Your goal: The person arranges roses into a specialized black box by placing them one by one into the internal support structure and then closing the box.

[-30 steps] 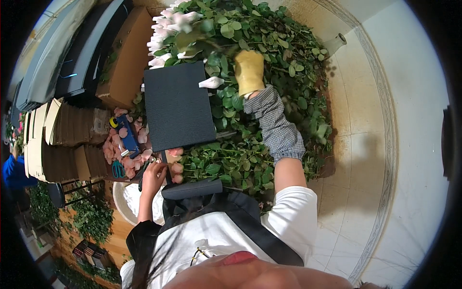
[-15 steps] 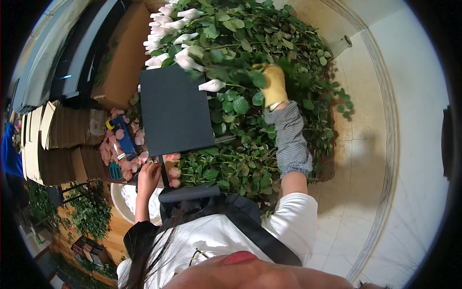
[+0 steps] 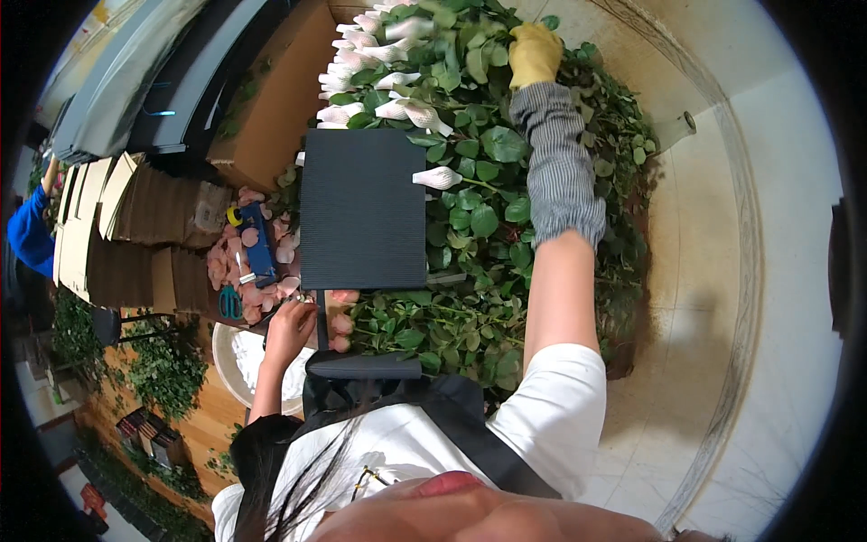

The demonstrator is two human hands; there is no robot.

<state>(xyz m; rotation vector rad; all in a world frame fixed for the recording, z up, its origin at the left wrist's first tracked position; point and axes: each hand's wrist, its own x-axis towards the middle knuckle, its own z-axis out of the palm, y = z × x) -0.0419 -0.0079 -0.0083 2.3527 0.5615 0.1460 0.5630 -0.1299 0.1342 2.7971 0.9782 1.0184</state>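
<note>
My right hand (image 3: 535,56), in a yellow work glove with a grey striped sleeve above it, is at the far side of a heap of leafy roses. Its fingers are closed round a stem, whose netted rose head (image 3: 409,28) is blurred. Several other roses in white nets lie in a row at the far left of the heap; one netted rose (image 3: 438,178) rests beside a dark ribbed board (image 3: 363,210). My bare left hand (image 3: 291,329) is at the near left table edge, fingers bent together; what they hold, if anything, is hidden.
Pink petals (image 3: 256,296), teal scissors (image 3: 230,303) and a blue tool (image 3: 259,244) lie left of the board. Folded cardboard (image 3: 135,208) is stacked further left. A white-filled tub (image 3: 237,366) stands below my left hand. A pale wall curves along the right.
My right hand has moved farther away over the heap, taking the netted rose with it. My left hand stays at the table edge. The whole view has shifted slightly.
</note>
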